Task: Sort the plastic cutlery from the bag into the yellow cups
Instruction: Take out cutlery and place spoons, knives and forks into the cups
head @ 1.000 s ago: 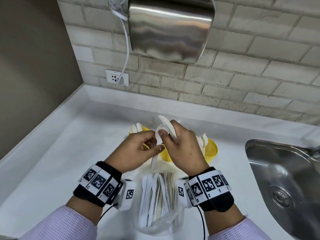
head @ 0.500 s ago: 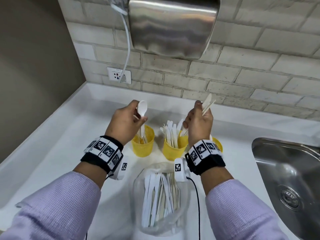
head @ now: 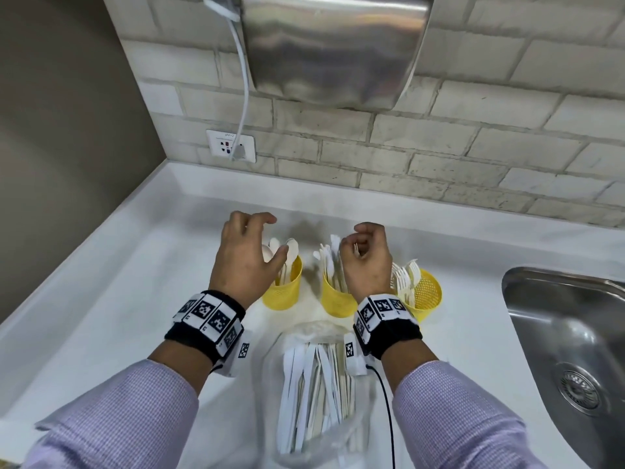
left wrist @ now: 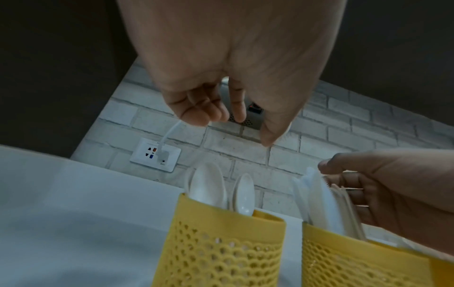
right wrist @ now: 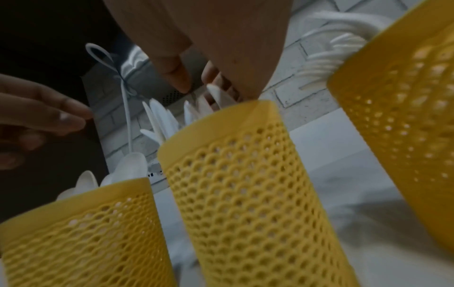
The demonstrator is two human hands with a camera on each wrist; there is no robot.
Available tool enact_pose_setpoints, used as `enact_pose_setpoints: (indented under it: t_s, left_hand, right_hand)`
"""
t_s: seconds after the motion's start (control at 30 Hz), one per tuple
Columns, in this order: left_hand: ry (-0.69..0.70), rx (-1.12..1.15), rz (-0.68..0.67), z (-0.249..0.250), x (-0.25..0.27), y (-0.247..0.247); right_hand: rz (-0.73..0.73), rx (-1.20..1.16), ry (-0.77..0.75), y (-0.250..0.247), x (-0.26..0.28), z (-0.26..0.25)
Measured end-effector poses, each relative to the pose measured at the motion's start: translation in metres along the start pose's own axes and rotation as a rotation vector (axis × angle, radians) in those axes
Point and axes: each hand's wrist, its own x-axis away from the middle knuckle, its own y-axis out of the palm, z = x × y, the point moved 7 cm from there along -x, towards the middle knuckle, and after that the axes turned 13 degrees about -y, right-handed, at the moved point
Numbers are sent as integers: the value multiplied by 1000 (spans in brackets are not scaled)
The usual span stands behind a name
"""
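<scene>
Three yellow mesh cups stand in a row on the white counter. The left cup (head: 284,292) (left wrist: 221,248) holds spoons (head: 291,252) (left wrist: 209,186). Knives (head: 326,262) (left wrist: 321,203) fill the middle cup (head: 334,301) (right wrist: 245,184), and the right cup (head: 426,296) (right wrist: 398,108) holds forks (head: 406,275). My left hand (head: 267,236) (left wrist: 233,130) hovers just above the spoons, fingers loose and empty. Over the middle cup, my right hand (head: 355,243) (right wrist: 196,83) pinches the tops of beige knives standing in that cup. The clear bag (head: 318,401) of cutlery lies between my forearms.
A steel sink (head: 568,350) lies at the right. A steel hand dryer (head: 324,45) hangs on the brick wall above the cups, its cable running to a socket (head: 230,145). A dark side wall closes the left. Bare counter stretches left of the cups.
Both hands came apart and dropped to the cups. The left let its spoon go into the left cup. The right lowered its knives into the middle cup.
</scene>
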Motion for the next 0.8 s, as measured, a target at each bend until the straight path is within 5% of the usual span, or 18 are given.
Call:
enact_pose_setpoints:
  t_s: [0.27,0.47,0.8]
  left_hand:
    - [-8,-22,-142,-6,25,8]
    - [-6,-63,-196,-23,38,26]
    - [-9,0,-240,-1,48,18]
  right_hand:
    - [-9,212,-357,-28,14,-51]
    - [-483,611,-208,-13,53,-9]
    - [-439,561,-275,-5,59,-14]
